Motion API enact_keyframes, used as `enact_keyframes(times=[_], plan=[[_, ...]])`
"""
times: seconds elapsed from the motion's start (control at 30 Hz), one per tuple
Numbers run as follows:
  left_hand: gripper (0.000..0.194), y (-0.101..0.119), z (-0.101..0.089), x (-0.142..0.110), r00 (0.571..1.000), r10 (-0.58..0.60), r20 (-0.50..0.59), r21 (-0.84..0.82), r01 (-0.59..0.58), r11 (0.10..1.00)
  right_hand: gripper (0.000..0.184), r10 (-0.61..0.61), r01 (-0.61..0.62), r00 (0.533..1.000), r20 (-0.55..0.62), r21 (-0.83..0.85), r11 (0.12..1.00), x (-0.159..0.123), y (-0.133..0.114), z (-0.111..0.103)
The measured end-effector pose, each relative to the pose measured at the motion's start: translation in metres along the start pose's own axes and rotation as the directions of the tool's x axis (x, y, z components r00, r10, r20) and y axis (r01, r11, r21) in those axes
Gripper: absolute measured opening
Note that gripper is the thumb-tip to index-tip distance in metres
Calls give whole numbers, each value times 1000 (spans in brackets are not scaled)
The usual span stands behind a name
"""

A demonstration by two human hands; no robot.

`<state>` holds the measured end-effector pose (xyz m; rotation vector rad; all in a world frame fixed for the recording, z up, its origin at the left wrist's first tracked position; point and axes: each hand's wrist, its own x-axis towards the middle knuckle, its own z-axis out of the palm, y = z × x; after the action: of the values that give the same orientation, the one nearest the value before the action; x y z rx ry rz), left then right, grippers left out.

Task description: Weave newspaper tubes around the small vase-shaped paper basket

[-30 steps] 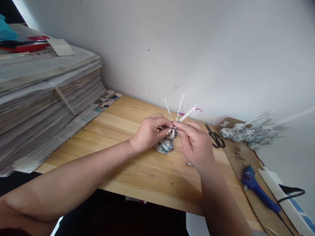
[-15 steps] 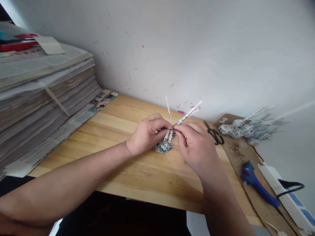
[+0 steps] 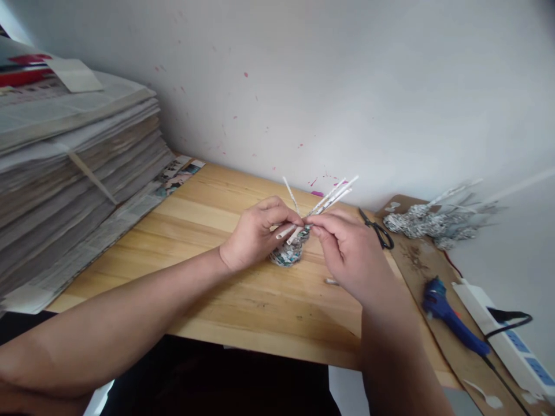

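Note:
A small woven newspaper piece (image 3: 286, 254), rounded at its lower end, rests on the wooden table between my hands. Several rolled paper tubes (image 3: 333, 197) stick out of its upper end toward the wall, and two short tube ends point back toward me. My left hand (image 3: 264, 231) pinches the weave's upper part from the left, thumb and forefinger closed. Opposite it, my right hand (image 3: 342, 242) grips a paper tube at the same spot, fingertips nearly touching the left ones. The exact pinch point is partly hidden by the fingers.
A tall newspaper stack (image 3: 82, 144) stands at the left. On the right lie black scissors (image 3: 378, 230), finished woven paper pieces (image 3: 416, 222), a blue glue gun (image 3: 451, 318) on cardboard, and a white power strip (image 3: 507, 341). A short paper scrap (image 3: 332, 281) lies beside my right hand.
The paper tubes have shifted: those toward the wall are fanned wider, and the short ends have swung left. Both hands stay pinched at the weave. The view has moved slightly.

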<state>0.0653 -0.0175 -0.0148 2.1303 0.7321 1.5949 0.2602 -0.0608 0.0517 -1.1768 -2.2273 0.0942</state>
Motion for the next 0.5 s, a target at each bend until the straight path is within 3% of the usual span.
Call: enact_keyframes(times=[0.27,0.33,0.5], plan=[[2,-4,2,-1,998,56,6,-6,-56,998,7,196,-181,966,-168,98,979,1,-3,12],[3,-5,1,-1,999,51,-6,-4,-51,999,7,170,-159,969,-181,72,985,1,-2,14],[5,-5,1,-1,999,45,-11,2,-45,999,15,-35,0,973,-227,-150,989,-1,-5,14]])
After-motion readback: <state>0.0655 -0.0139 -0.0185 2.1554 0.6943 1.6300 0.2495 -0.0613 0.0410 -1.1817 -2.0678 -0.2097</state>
